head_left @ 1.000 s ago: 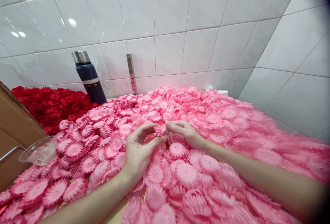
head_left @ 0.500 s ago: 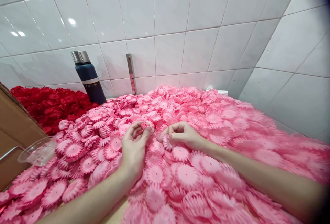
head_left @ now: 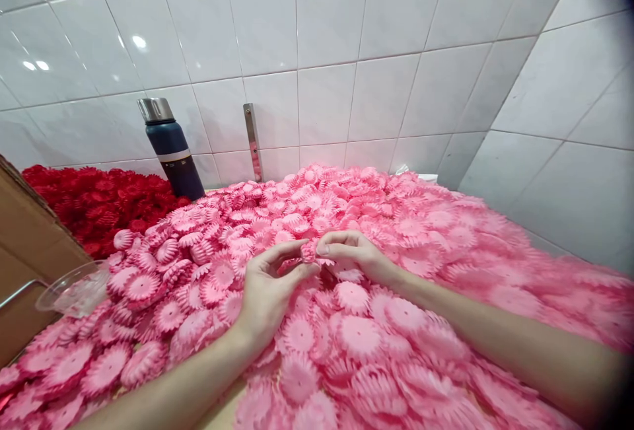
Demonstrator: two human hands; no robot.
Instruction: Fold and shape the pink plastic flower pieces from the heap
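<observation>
A small pink artificial flower piece (head_left: pixel 309 251) is held up between my two hands, above a heap of pink scalloped petal discs (head_left: pixel 359 337). My left hand (head_left: pixel 270 285) is closed on it from the left, with the thumb below and the fingers above. On the other side, the bent fingers of my right hand (head_left: pixel 357 255) press together at the piece's right edge. Whatever else the right fingertips hold is too small to make out. Many of the discs have a small hole in the centre.
Red petal pieces (head_left: pixel 99 202) are piled at the back left, beside a dark blue bottle (head_left: pixel 173 152) with a steel cap. A cardboard box (head_left: pixel 37 251) and a clear plastic container (head_left: pixel 74 288) are at the left. Behind stands a white tiled wall (head_left: pixel 327 106) with a metal strip (head_left: pixel 251 136).
My left hand has moved right, bringing the pink flower piece to my right hand's fingertips. The disc that was under my right fingers is no longer seen there.
</observation>
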